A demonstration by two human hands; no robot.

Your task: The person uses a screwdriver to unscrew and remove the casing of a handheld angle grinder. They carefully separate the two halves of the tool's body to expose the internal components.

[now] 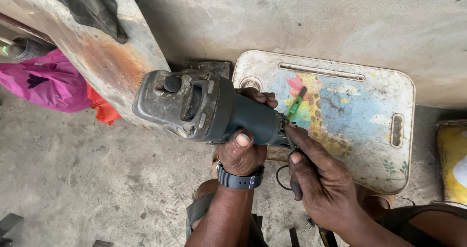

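Concrete floor (87, 179): painted board (369, 110), pink bag (46, 81) lying on it.

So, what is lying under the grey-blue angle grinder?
Under the grey-blue angle grinder lie a worn painted white board and the bare concrete floor. The left hand covers the part directly beneath.

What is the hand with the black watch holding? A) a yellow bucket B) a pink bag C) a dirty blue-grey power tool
C: the left hand, with the black wristwatch, wraps around the dirty blue-grey angle grinder body.
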